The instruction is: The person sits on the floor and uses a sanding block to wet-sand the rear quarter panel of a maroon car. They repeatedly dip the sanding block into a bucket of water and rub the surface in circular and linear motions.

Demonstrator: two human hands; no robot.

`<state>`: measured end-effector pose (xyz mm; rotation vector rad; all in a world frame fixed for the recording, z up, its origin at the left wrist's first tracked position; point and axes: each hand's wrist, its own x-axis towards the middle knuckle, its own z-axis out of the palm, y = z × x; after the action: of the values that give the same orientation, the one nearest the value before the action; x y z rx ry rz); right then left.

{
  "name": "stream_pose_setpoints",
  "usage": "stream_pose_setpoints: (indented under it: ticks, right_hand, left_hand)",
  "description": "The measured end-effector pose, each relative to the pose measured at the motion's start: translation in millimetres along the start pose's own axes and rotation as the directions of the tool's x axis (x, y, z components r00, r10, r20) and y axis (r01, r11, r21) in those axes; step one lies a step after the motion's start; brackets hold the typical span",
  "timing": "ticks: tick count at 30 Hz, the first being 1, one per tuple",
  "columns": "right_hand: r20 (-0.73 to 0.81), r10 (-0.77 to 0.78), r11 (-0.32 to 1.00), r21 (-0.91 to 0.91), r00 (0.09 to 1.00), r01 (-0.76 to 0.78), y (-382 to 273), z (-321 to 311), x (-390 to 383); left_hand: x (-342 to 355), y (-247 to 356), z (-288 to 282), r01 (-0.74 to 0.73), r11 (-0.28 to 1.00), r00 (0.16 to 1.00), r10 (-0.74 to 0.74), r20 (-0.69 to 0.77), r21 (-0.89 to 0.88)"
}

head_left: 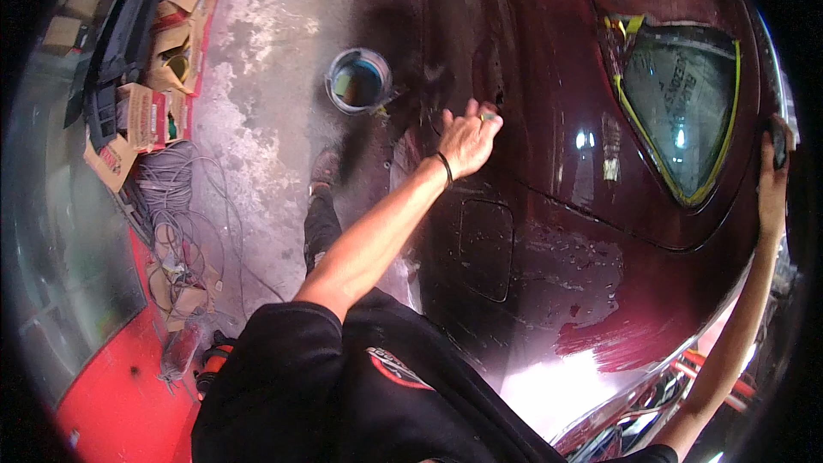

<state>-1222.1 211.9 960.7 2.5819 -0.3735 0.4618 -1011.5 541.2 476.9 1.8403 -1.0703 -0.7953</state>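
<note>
A dark red car body (549, 197) with a wet, shiny surface stretches along my right side. My left hand (465, 141) is closed against its side, fingers curled near a door handle area; what they hold, if anything, is too small to make out. Far to the right, my right hand (773, 173) reaches across the car and grips a dark oval pad (779, 142) at the roof's edge. Between the hands, a small side window (681, 107) is covered and bordered with yellow masking tape (633, 133). A fuel flap outline (486, 250) lies below my left hand.
A bucket (331, 86) holding water and a yellowish piece stands on the stained concrete floor (274, 60). Along the left lie cardboard boxes (141, 116), coiled cable (167, 176) and a red panel (111, 377). Tubes and wires (634, 416) show at the car's lower right.
</note>
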Motion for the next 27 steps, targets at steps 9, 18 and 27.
stream_pose_setpoints:
  ticks: [9, 18, 27]
  right_hand:
    - [-0.029, 0.042, 0.998, -0.047, 0.999, -0.043, -26, -2, 9]
    - [-0.043, 0.058, 0.995, -0.076, 0.997, -0.062, -28, 2, -2]
    - [-0.042, 0.056, 0.992, -0.109, 0.998, -0.061, -24, 3, -9]
  left_hand:
    - [5, -12, -10, 0.06, 0.918, 0.992, -0.012, -0.124, 0.391]
    - [-9, 6, -13, -0.004, 0.925, 0.998, -0.023, 0.065, 0.381]
    - [4, -2, 35, 0.083, 0.966, 0.996, -0.074, 0.045, -0.246]
